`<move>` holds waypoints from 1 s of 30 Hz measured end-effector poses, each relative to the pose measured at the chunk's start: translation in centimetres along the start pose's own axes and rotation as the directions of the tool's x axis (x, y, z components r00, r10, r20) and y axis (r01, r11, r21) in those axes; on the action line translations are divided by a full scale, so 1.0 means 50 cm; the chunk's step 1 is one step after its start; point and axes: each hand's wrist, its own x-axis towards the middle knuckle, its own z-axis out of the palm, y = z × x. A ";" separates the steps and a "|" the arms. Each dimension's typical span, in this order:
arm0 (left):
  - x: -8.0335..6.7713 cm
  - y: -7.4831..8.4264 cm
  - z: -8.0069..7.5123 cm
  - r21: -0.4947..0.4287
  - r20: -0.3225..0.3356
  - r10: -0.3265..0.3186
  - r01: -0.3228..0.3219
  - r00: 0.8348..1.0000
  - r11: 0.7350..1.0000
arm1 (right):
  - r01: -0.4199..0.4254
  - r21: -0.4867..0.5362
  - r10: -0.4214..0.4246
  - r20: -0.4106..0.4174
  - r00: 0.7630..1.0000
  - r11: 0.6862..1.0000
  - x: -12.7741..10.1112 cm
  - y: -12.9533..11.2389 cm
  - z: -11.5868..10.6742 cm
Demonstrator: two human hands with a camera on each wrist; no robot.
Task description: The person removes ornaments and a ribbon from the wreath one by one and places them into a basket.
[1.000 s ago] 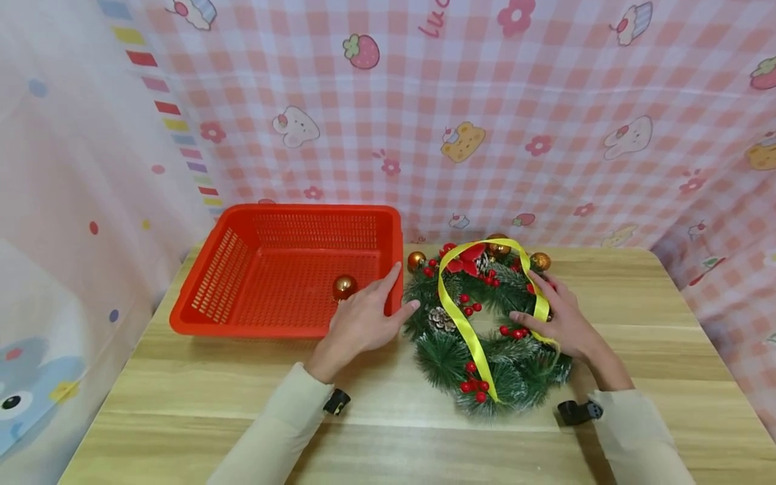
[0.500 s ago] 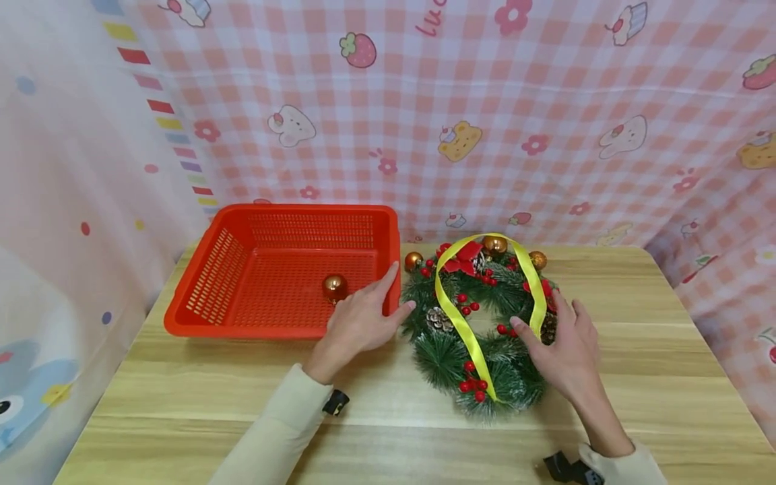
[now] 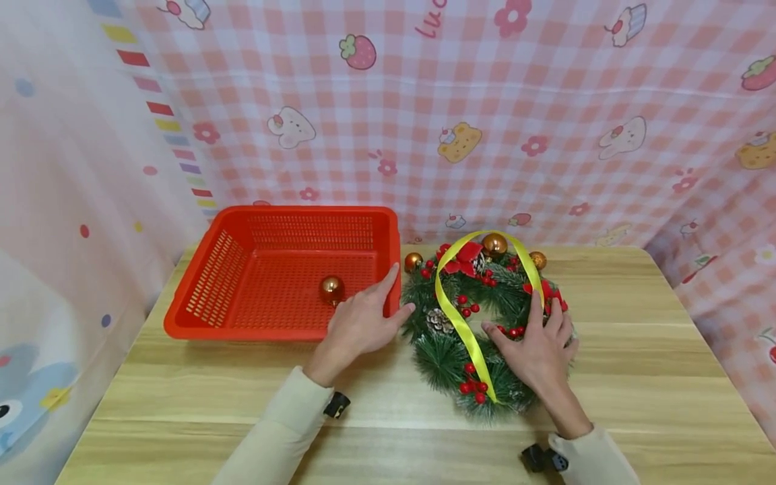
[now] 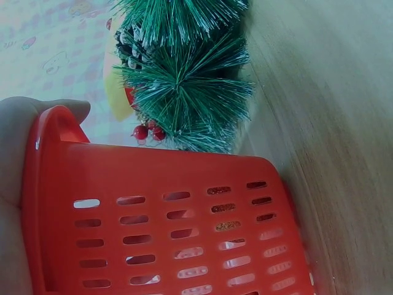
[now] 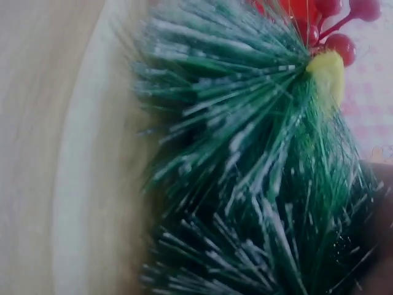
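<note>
A green wreath [image 3: 442, 357] with red berries, pine cones and red flowers lies on the table. A loop of yellow ribbon [image 3: 463, 330] runs across it, its right strand passing under my right hand. My right hand [image 3: 539, 350] rests on the wreath's right side with fingers spread, thumb at the centre hole. My left hand [image 3: 360, 320] lies over the front right corner of a red plastic basket [image 3: 254, 333], index finger and thumb stretched apart. Its other fingertips are hidden. In the left wrist view the hand [image 4: 12, 196] lies along the basket rim [image 4: 35, 184].
One shiny gold ball ornament [image 3: 331, 289] sits inside the basket, left of my hand. More gold balls [image 3: 494, 244] decorate the wreath's far edge. A checked pink cloth [image 3: 376, 121] hangs behind the wooden table [image 3: 394, 444].
My right hand lifts off the wreath's right side, shifts outward, then settles back on it, nearer the front. The gold ball rolls slightly left in the basket. My left hand stays put.
</note>
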 end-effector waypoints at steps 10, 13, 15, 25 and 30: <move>0.001 -0.001 0.001 -0.002 -0.006 0.004 -0.004 1.000 1.000 | 0.093 -0.020 -0.093 0.034 0.995 0.995 0.022 0.026 -0.007; 0.001 -0.001 0.001 -0.007 0.000 -0.003 0.003 1.000 1.000 | 0.129 -0.020 -0.128 0.046 0.991 0.991 0.028 0.035 -0.010; 0.001 -0.001 0.002 -0.011 0.005 -0.006 0.006 1.000 1.000 | 0.157 -0.016 -0.156 0.055 0.986 0.987 0.031 0.042 -0.013; 0.002 -0.003 0.004 0.018 -0.007 -0.002 0.002 1.000 1.000 | 0.336 -0.005 -0.332 0.156 0.930 0.942 0.069 0.085 -0.039; 0.002 -0.004 0.004 0.020 -0.010 0.004 -0.004 1.000 1.000 | 0.434 -0.006 -0.424 0.205 0.882 0.901 0.096 0.107 -0.053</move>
